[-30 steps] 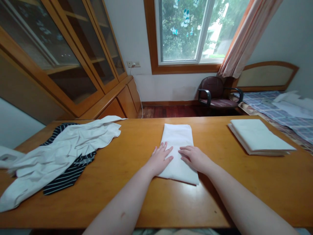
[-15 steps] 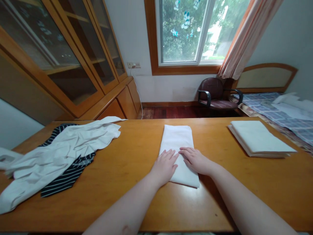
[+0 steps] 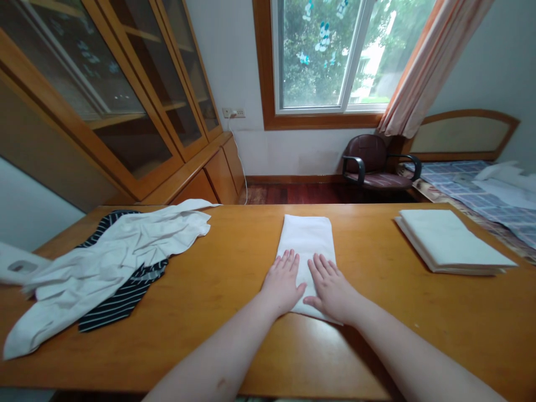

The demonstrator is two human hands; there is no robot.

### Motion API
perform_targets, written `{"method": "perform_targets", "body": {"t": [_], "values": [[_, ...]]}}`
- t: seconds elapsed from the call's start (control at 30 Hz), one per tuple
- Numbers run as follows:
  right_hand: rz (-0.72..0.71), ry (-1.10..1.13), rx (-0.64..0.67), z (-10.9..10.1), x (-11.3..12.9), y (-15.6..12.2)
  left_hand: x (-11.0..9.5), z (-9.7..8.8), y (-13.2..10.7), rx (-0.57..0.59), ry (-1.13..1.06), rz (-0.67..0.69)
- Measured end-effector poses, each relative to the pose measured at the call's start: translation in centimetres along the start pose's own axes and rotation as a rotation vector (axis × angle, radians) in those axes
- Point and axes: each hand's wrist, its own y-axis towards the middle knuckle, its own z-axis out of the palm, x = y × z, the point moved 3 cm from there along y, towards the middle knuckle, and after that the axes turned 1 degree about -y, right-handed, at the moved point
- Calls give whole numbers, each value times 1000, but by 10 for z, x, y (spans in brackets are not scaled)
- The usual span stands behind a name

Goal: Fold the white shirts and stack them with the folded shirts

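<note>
A white cloth (image 3: 309,231), folded into a narrow rectangle, lies flat on the wooden table (image 3: 234,257) in front of me. My left hand (image 3: 283,282) rests palm down on its left side, fingers stretched out and pointing away from me. Flat on the right side of the same cloth is my right hand (image 3: 331,285), fingers slightly spread. A gap of white fabric shows between the two hands. Neither hand grips anything.
On the left, a crumpled white cloth (image 3: 113,245) lies over a black striped fabric (image 3: 121,304). A folded white cloth stack (image 3: 452,240) sits on the right. Beyond the table stand a glass-door cabinet (image 3: 167,151), a maroon chair (image 3: 368,159) and a bed (image 3: 473,178).
My right hand has turned, its fingers now pointing away from me and farther from the left hand. The left hand's fingers have straightened forward. The view has shifted slightly.
</note>
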Motion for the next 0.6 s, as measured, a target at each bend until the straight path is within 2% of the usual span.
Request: {"method": "perform_targets", "body": {"t": [0.13,0.27,0.47,0.6], "values": [[-43,-37,40,8,-1,-4,5,-6,0,34,-47,2],[-89,13,129,-1,-4,-5,11,-10,-1,93,-97,28],[-61,97,263,-8,-6,-2,11,-15,0,108,-135,25],[-72,146,255,-11,-10,-2,21,-25,1,135,-255,61]]}}
